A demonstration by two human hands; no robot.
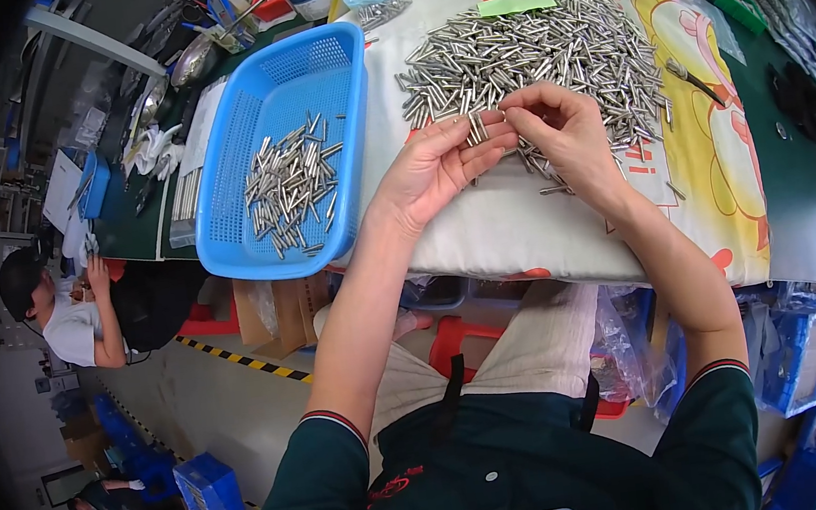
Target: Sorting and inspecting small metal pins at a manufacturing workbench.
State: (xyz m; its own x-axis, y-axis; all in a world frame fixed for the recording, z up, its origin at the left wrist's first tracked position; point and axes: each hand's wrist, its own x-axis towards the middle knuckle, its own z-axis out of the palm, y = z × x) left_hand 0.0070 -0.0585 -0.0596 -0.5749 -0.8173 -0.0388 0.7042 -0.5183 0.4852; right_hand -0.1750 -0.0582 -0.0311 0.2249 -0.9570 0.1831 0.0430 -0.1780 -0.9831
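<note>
A wide heap of short, silvery metal pins (536,49) lies on a pale printed cloth (516,233). At its near edge, my left hand (433,166) is turned palm up, its fingers curled around a few of the pins (477,128). My right hand (566,136) meets it from the right, thumb and forefinger pinched close to those pins. What sits in that pinch is too small to make out. To the left stands a blue perforated plastic basket (361,89) with a looser pile of similar pins (291,183) in it.
A light green slip (515,5) rests on the heap's far side. On the right lies a dark-handled brush (695,81). Tools and white gloves (155,153) crowd the bench left of the basket. Another person (73,313) sits at the far left.
</note>
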